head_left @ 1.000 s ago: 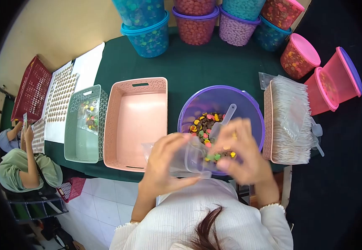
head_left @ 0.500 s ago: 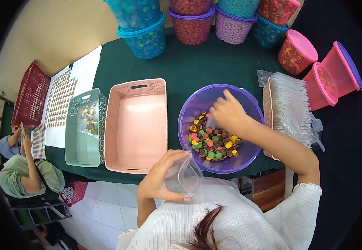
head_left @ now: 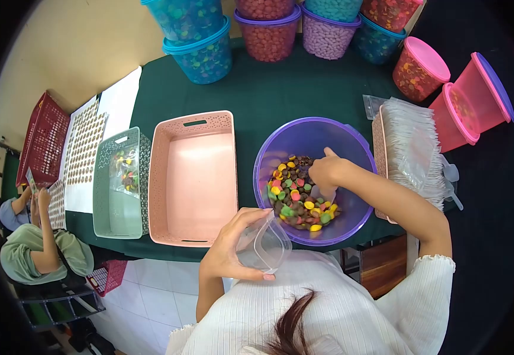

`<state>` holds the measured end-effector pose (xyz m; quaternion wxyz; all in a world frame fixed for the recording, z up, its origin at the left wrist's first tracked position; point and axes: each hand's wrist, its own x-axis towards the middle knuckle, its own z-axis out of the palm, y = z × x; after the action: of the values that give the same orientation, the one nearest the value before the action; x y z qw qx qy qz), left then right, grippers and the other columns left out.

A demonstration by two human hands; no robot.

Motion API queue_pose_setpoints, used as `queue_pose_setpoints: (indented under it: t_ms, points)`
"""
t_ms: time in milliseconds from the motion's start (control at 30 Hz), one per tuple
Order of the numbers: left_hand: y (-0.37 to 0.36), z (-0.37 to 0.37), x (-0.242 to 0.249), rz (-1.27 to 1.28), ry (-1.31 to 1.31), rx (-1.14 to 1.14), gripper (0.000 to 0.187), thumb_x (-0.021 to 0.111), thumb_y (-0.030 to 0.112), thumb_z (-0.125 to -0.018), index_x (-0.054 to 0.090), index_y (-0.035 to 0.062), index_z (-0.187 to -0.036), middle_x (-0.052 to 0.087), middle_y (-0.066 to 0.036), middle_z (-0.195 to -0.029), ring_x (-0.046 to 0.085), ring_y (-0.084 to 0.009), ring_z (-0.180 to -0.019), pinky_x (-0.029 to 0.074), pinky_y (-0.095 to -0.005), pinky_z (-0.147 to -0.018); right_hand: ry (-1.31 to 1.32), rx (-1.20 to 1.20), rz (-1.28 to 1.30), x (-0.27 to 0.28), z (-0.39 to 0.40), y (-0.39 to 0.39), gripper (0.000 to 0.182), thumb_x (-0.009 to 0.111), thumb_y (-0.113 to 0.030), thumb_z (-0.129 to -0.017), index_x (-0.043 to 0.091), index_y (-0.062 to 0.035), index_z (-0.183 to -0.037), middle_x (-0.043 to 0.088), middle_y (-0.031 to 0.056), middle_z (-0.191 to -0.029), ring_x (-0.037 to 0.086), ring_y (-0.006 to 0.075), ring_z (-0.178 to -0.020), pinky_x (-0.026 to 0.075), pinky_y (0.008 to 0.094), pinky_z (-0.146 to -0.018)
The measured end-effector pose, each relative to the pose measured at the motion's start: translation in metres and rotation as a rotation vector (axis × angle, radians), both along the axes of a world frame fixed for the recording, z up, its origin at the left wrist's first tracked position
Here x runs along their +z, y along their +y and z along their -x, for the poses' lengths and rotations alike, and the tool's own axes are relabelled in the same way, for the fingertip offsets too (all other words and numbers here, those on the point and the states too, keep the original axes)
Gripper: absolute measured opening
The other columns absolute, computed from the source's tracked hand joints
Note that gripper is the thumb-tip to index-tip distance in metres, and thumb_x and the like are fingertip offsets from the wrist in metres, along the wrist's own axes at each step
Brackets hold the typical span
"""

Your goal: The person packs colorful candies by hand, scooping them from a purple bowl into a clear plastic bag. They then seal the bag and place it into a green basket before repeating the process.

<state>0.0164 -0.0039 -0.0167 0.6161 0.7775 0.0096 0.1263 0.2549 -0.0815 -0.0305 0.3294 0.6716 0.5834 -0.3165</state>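
My left hand (head_left: 231,248) holds a clear plastic pouch (head_left: 264,244) by its sides, thumb and fingers spreading the mouth apart. No sweets show inside it. Just beyond stands a purple tub (head_left: 351,139) with brown, yellow, green and pink candy discs (head_left: 297,192) in its bottom. Inside the tub, my right hand (head_left: 326,171) is closed around a small translucent scoop (head_left: 323,194), its lower end among the discs. The scoop's handle is hidden by my fingers.
Left of the tub are a pink basket (head_left: 193,171) and a green basket (head_left: 109,207) with a filled pouch (head_left: 125,171). Stacked flat pouches (head_left: 408,142) fill a basket at right, near spare scoops (head_left: 451,174). Lidded tubs (head_left: 268,38) line the back. Another person (head_left: 41,251) works at far left.
My right hand has moved down and toward me in the tub, and the scoop now reaches into the discs, which have shifted. My left hand still holds the pouch.
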Motion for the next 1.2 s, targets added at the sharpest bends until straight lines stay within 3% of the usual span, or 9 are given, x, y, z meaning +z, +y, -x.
queue_pose_setpoints:
  t_ms: [433, 567, 667, 767, 867, 900, 933, 1067, 1200]
  points:
    - [0.013, 0.011, -0.004, 0.068, -0.018, 0.145, 0.089, 0.081, 0.028, -0.039, 0.043, 0.0001, -0.115, 0.047, -0.013, -0.105, 0.047, -0.0242, -0.098, 0.036, -0.0329, -0.085, 0.647, -0.341, -0.445, 0.024, -0.026, -0.017, 0.023, 0.051, -0.029, -0.067, 0.054, -0.0064, -0.071, 0.057, 0.0068, -0.065, 0.056, 0.0207, -0.067, 0.029, 0.0369, -0.081]
    - [0.030, 0.024, 0.028, -0.075, 0.107, 0.113, 0.091, 0.081, 0.031, -0.040, 0.044, -0.0019, -0.116, 0.046, -0.015, -0.111, 0.047, -0.0252, -0.101, 0.035, -0.0347, -0.087, 0.784, -0.379, -0.616, 0.045, -0.027, -0.032, 0.022, 0.049, -0.023, -0.071, 0.052, -0.0016, -0.071, 0.056, 0.0104, -0.063, 0.056, 0.0200, -0.056, 0.042, 0.0325, -0.059]
    - [0.031, 0.031, 0.045, -0.254, -0.035, 0.282, 0.096, 0.080, 0.041, -0.043, 0.040, -0.0032, -0.119, 0.046, -0.015, -0.112, 0.046, -0.0276, -0.104, 0.035, -0.0374, -0.088, 0.769, -0.396, -0.693, 0.073, -0.027, -0.043, 0.017, 0.049, -0.017, -0.072, 0.050, 0.0000, -0.075, 0.051, 0.0102, -0.060, 0.050, 0.0175, -0.053, 0.038, 0.0303, -0.051]
    - [0.005, 0.011, 0.064, -0.014, -0.517, 0.668, 0.100, 0.070, 0.051, -0.054, 0.026, -0.0021, -0.127, 0.036, -0.018, -0.123, 0.040, -0.0311, -0.112, 0.031, -0.0428, -0.095, 0.699, -0.448, -0.724, 0.091, -0.032, -0.053, 0.014, 0.049, -0.013, -0.073, 0.048, -0.0001, -0.077, 0.047, 0.0084, -0.060, 0.043, 0.0146, -0.054, 0.035, 0.0290, -0.050]
    - [-0.012, -0.019, 0.067, 0.017, -0.725, 0.979, 0.115, 0.046, 0.077, -0.057, 0.005, 0.0006, -0.132, 0.020, -0.018, -0.132, 0.031, -0.0330, -0.118, 0.029, -0.0478, -0.098, 0.615, -0.519, -0.796, 0.109, -0.034, -0.063, 0.020, 0.047, -0.015, -0.073, 0.049, 0.0030, -0.080, 0.052, 0.0139, -0.064, 0.050, 0.0203, -0.059, 0.038, 0.0333, -0.054]
    - [-0.006, -0.022, 0.028, 0.516, -1.011, 0.697, 0.111, 0.046, 0.075, -0.060, 0.005, 0.0005, -0.132, 0.016, -0.017, -0.134, 0.027, -0.0328, -0.121, 0.028, -0.0473, -0.098, 0.610, -0.515, -0.801, 0.110, -0.036, -0.066, 0.020, 0.047, -0.015, -0.073, 0.049, 0.0030, -0.080, 0.052, 0.0139, -0.064, 0.050, 0.0203, -0.059, 0.038, 0.0333, -0.054]
    - [-0.010, -0.024, 0.012, -0.095, -0.581, 0.769, 0.108, 0.052, 0.069, -0.062, 0.004, 0.0017, -0.133, 0.015, -0.017, -0.134, 0.026, -0.0319, -0.122, 0.026, -0.0452, -0.099, 0.596, -0.532, -0.854, 0.111, -0.040, -0.070, 0.020, 0.047, -0.016, -0.074, 0.049, 0.0032, -0.080, 0.052, 0.0137, -0.064, 0.049, 0.0199, -0.059, 0.038, 0.0331, -0.054]
    - [-0.026, -0.064, 0.002, -0.213, -0.318, 0.580, 0.094, 0.076, 0.033, -0.058, 0.023, -0.0002, -0.127, 0.033, -0.016, -0.122, 0.038, -0.0288, -0.112, 0.034, -0.0394, -0.092, 0.502, -0.642, -0.934, 0.123, -0.041, -0.077, 0.020, 0.048, -0.017, -0.077, 0.048, 0.0022, -0.080, 0.049, 0.0097, -0.062, 0.046, 0.0158, -0.059, 0.037, 0.0308, -0.054]
    - [-0.032, -0.075, 0.020, -0.281, -0.023, 0.452, 0.081, 0.081, 0.027, -0.050, 0.041, -0.0034, -0.113, 0.049, -0.015, -0.102, 0.052, -0.0261, -0.093, 0.044, -0.0355, -0.077, 0.415, -0.646, -1.002, 0.122, -0.031, -0.079, 0.019, 0.048, -0.018, -0.078, 0.047, 0.0009, -0.081, 0.050, 0.0099, -0.063, 0.048, 0.0179, -0.059, 0.036, 0.0322, -0.053]
